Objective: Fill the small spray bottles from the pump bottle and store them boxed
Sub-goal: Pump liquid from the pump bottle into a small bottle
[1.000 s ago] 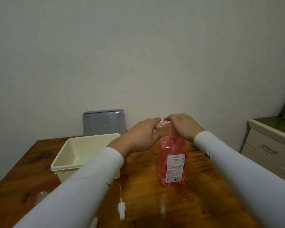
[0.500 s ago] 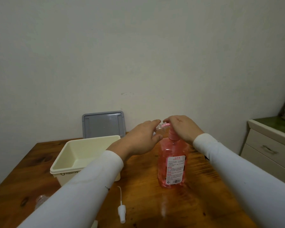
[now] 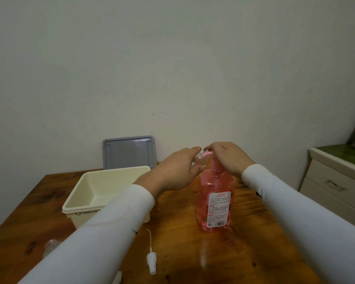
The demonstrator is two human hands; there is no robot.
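Left hand [image 3: 175, 171]: fingers curled round a small clear spray bottle [image 3: 199, 161], held tilted with its mouth at the spout. Right hand [image 3: 228, 158]: palm resting on the pump head of the pink pump bottle [image 3: 213, 201], which stands upright on the wooden table [image 3: 182, 253]. Spray cap [image 3: 151, 260]: loose on the table, near edge. Cream box [image 3: 103, 193]: open, left of the bottle; grey lid [image 3: 129, 152] leaning on the wall behind. Risks, as judged: narrow mouth slipping off the spout so liquid runs over fingers and table; a hard press tipping the pump bottle; a sleeve sweeping the cap off.

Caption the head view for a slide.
Left hand holds small bottle at pump bottle spout; right hand on pump.
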